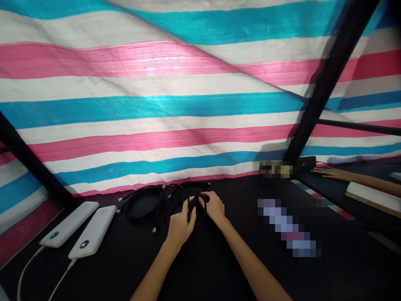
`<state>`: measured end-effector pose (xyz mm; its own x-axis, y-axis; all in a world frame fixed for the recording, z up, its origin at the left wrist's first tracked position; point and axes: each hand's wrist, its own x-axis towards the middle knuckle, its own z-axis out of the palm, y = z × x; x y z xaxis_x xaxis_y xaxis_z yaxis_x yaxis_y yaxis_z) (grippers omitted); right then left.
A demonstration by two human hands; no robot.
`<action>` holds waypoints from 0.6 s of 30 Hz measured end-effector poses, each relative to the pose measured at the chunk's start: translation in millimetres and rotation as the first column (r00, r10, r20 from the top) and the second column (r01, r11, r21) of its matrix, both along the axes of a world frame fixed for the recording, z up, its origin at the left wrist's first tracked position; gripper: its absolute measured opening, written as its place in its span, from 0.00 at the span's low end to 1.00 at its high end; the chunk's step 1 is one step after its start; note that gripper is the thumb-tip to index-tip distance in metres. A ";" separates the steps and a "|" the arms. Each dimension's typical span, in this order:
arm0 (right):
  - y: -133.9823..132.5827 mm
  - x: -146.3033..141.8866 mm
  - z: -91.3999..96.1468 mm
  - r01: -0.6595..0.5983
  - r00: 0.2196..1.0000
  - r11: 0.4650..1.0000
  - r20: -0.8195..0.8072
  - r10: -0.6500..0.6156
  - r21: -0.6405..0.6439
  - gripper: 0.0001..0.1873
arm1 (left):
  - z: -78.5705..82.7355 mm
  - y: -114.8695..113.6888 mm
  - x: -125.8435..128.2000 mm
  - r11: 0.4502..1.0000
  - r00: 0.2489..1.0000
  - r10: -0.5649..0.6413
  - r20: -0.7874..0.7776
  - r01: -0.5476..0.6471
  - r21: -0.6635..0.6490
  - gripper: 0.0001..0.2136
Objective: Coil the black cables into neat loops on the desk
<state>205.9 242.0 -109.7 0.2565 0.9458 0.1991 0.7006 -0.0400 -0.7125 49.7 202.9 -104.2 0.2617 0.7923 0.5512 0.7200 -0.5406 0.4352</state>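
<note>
My left hand has its fingers bent around part of a black cable near the back of the black table. Close to its right, my right hand pinches the same dark bundle, its fingertips partly hidden behind the cable. The strands are hard to tell apart against the black surface. Just left of my hands lies another coiled black cable, with light metal connectors sticking out of the pile.
Two white power banks with white cords lie at the left on the black table. A blurred-out item lies at the right. Behind stands a striped tarp with a dark post. Another person's arm reaches over the neighbouring table.
</note>
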 end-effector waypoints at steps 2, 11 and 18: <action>-0.6 1.1 -0.7 -0.034 0.998 0.999 0.054 0.036 -0.043 0.15 | -1.0 1.3 2.9 0.993 0.999 0.006 -0.052 -0.012 -0.116 0.18; -1.0 0.6 -2.2 -0.044 0.999 0.997 -0.016 0.045 0.061 0.13 | 8.0 -3.7 1.9 0.989 1.000 -0.014 0.016 0.016 -0.145 0.18; -6.4 -2.4 12.3 0.098 0.959 0.960 -0.282 -0.020 0.264 0.18 | 8.7 0.5 -7.4 0.997 0.955 0.044 0.293 -0.022 -0.078 0.18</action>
